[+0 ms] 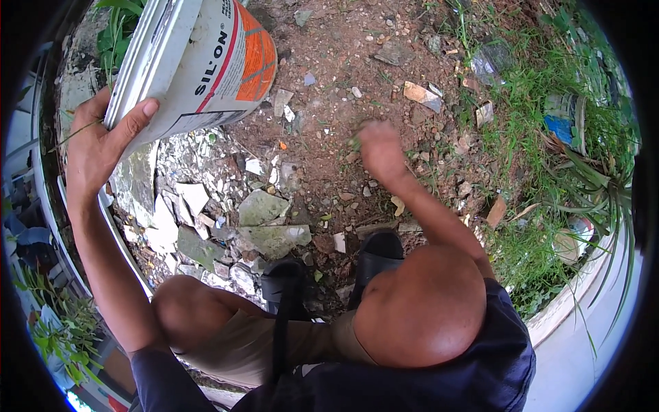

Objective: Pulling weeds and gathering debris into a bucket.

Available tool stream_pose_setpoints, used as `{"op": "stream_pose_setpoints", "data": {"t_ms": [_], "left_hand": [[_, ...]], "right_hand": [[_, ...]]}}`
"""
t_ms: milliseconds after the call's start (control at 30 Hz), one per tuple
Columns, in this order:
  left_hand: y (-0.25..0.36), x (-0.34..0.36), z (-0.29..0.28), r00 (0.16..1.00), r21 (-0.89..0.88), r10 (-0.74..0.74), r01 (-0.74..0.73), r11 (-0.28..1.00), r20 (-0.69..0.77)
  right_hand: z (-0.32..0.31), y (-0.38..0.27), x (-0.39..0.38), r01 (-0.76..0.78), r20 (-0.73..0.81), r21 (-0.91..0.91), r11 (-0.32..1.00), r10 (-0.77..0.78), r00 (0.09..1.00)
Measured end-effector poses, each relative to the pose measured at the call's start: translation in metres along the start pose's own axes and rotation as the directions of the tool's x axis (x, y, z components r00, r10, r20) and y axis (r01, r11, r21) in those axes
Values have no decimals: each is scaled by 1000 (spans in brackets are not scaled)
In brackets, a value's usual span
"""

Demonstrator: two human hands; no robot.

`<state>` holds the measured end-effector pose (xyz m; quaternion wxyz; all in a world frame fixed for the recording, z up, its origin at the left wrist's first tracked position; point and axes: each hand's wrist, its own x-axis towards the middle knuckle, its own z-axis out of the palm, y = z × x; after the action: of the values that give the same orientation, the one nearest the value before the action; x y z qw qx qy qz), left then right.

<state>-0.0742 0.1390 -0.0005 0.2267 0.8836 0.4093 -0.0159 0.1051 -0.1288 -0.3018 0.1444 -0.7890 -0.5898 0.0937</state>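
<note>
Near the left edge of the dirt ground (329, 75), a white bucket (189, 72) tips on its side, mouth toward that edge, base toward the middle. The left hand (99, 147) grips it by the rim: thumb flat on the outer wall, other fingers mostly hidden past the lip. Likely a hold that steadies the tilt, since the rim is the stiffest part to grab. Cannot tell if the bucket touches ground.

Right hand (381, 147) low over the ground's middle, well apart from the bucket. Fingers drawn in, blurred; a small green bit (355, 143) shows at their tips, but whether pinched cannot be told. Knees bent and wide, sandals (379, 253) close behind the work, probably to leave both arms free reach.

Materials: bucket smooth, round-walled plastic, ribbed at the rim, orange panel on the side. Soil reddish, crumbly, pebbled. Toward the near left, flat grey-green slabs (264, 207) with broken edges, and sharp white shards (192, 197). Along the right edge, soft grass (522, 130), a clear crumpled plastic container (491, 60) and a blue-and-white tub (568, 123), scuffed.
</note>
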Motion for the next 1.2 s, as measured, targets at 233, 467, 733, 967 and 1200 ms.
{"op": "stream_pose_setpoints", "data": {"t_ms": [233, 467, 733, 967, 1200], "left_hand": [[2, -2, -1, 1000, -63, -4, 5, 998, 10], [0, -2, 2, 1000, -22, 4, -4, 1000, -16], [-3, -1, 2, 1000, -14, 15, -15, 1000, 12], [1, -3, 3, 1000, -3, -1, 1, 1000, 27], [0, -4, 10, 999, 6, 9, -9, 1000, 45]], "right_hand": [[6, -57, -36, -120, 118, 695, 709, 53, 992], [-22, 8, 24, -207, -59, 223, 953, 225, 973], [-13, 11, 38, -117, -23, 202, 972, 124, 992], [11, -26, 49, 164, -50, 1, 986, -164, 985], [2, -33, 41, 464, 419, -78, 883, -393, 818]]}}
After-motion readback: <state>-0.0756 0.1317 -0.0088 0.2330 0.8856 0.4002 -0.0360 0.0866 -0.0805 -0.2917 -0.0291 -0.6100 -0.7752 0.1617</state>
